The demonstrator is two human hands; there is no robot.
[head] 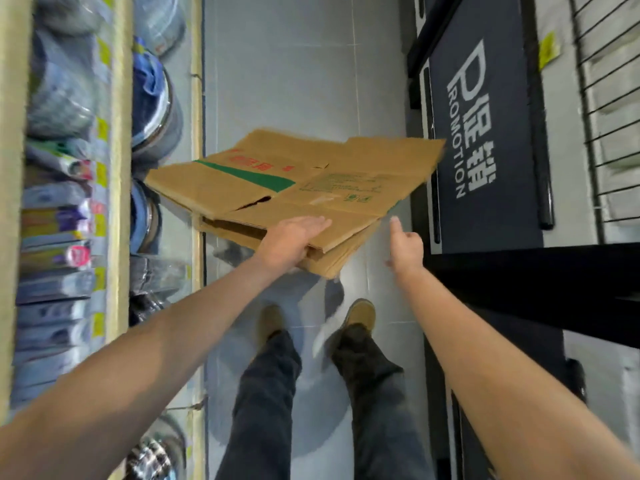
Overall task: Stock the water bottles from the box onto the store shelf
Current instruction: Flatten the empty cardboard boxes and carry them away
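Observation:
A flattened brown cardboard box [294, 188] with a green stripe and red print hangs tilted above the grey floor. My left hand [294, 240] holds its near edge, fingers laid flat on top and the thumb tucked under. My right hand [405, 247] is free beside the box's right corner, index finger pointing forward, the other fingers curled, touching nothing. The store shelf [117, 168] runs along the left, with large water bottles [156, 109] on its lowest level and blurred packaged goods above.
A dark promotion stand [485, 150] with white lettering and a wire rack [609, 116] line the right side of the aisle. My legs and tan shoes [360, 315] stand on the grey tile floor below the box.

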